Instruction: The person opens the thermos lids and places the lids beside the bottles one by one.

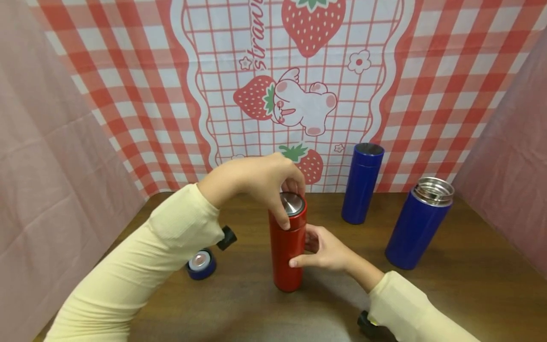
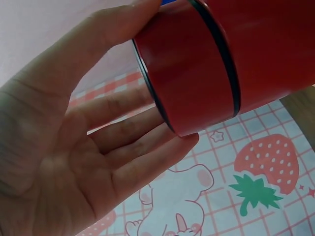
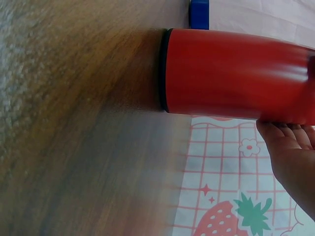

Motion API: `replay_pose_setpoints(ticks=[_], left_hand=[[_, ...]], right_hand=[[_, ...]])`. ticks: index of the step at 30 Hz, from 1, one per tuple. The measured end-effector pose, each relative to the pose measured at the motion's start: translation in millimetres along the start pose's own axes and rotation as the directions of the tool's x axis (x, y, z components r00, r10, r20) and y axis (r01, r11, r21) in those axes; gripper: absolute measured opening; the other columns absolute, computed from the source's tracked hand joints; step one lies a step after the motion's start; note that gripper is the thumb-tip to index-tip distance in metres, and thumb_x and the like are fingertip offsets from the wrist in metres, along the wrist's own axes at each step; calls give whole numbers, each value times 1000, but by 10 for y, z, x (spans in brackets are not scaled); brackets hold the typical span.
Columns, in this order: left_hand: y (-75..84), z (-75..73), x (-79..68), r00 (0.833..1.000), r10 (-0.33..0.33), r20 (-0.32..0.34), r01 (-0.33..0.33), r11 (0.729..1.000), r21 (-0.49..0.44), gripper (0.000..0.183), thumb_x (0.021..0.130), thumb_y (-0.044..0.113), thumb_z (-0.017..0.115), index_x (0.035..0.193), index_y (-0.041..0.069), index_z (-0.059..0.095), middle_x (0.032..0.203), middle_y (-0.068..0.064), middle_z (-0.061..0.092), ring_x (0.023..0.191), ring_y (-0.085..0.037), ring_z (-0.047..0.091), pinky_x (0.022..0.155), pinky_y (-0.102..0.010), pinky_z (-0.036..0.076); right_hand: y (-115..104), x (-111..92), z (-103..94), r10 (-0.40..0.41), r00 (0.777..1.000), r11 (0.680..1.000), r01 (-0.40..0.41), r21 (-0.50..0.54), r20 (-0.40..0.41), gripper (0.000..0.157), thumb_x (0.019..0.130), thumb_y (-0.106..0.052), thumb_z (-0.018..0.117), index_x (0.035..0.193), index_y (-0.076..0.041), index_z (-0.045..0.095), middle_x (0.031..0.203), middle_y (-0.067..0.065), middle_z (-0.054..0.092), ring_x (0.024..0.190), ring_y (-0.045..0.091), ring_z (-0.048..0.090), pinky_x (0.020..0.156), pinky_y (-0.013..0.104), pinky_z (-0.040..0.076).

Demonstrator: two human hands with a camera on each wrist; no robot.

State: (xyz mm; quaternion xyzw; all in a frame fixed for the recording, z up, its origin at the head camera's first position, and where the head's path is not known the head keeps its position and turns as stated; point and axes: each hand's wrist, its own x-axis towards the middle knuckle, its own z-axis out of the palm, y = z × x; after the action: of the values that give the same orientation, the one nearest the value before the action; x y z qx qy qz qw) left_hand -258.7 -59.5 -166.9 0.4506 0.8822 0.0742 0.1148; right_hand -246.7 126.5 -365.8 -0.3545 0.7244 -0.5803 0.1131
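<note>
A red thermos flask stands upright on the table in the head view. Its cap has a silver disc on top, and a dark line separates it from the body. My left hand comes from above and grips the cap, thumb on the near side and fingers round the far side. Lower down, my right hand holds the body from the right, thumb in front; its fingertips are hidden behind the flask. In the right wrist view, the dark base of the flask meets the table.
Left of the flask, a blue cap lies with its inside facing up. A blue flask with a dark top stands at the back right. Farther right is a wider blue flask with its steel mouth uncovered. A checked cloth hangs behind the table.
</note>
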Motion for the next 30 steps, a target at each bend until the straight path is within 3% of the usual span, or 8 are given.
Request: replay_pose_setpoints(ticks=[5, 16, 19, 23, 26, 30], left_hand=[[13, 14, 8, 999, -21, -31, 22, 999, 31, 46, 63, 35, 89, 98, 12, 69, 90, 3, 72, 83, -8, 66, 70, -20, 56], [54, 69, 30, 989, -96, -113, 109, 987, 118, 45, 62, 48, 86, 82, 12, 70, 77, 4, 65, 68, -7, 57, 57, -19, 49], [64, 84, 36, 985, -114, -130, 131, 983, 129, 44, 63, 50, 85, 69, 13, 63, 65, 6, 55, 60, -6, 46, 51, -18, 40], [77, 103, 49, 979, -144, -142, 164, 977, 137, 56, 64, 55, 83, 57, 16, 44, 52, 7, 34, 51, -5, 30, 45, -19, 27], [81, 120, 58, 975, -168, -146, 188, 973, 136, 60, 65, 59, 80, 57, 16, 38, 50, 6, 28, 49, -5, 26, 44, -18, 25], [87, 139, 62, 970, -187, -157, 209, 968, 137, 59, 68, 60, 78, 61, 15, 40, 54, 5, 30, 50, -6, 28, 45, -18, 28]], right_hand=[[7, -4, -3, -22, 1000, 1000, 22, -18, 4, 58, 80, -16, 78, 124, 11, 49, 115, 24, 67, 102, 1, 65, 91, 21, 53], [-1, -4, 1, 7, 1000, 1000, -7, 0, 1, 59, 80, -13, 77, 124, 13, 48, 117, 29, 64, 104, 1, 65, 93, 20, 52], [5, -6, -1, 5, 1000, 1000, -5, 9, 2, 60, 81, -13, 77, 126, 13, 47, 118, 31, 63, 104, 1, 64, 93, 20, 52], [1, -7, 1, 4, 1000, 1000, -4, 17, 8, 62, 81, -12, 76, 127, 15, 46, 119, 34, 61, 105, 0, 64, 93, 20, 52], [-3, -11, 0, 11, 1000, 1000, -11, 11, 5, 58, 80, -11, 76, 123, 15, 47, 116, 34, 62, 103, 0, 65, 92, 20, 52], [-6, -14, -4, 18, 1000, 1000, -18, 12, 0, 56, 80, -11, 76, 122, 14, 49, 116, 34, 62, 102, 1, 65, 92, 20, 52]])
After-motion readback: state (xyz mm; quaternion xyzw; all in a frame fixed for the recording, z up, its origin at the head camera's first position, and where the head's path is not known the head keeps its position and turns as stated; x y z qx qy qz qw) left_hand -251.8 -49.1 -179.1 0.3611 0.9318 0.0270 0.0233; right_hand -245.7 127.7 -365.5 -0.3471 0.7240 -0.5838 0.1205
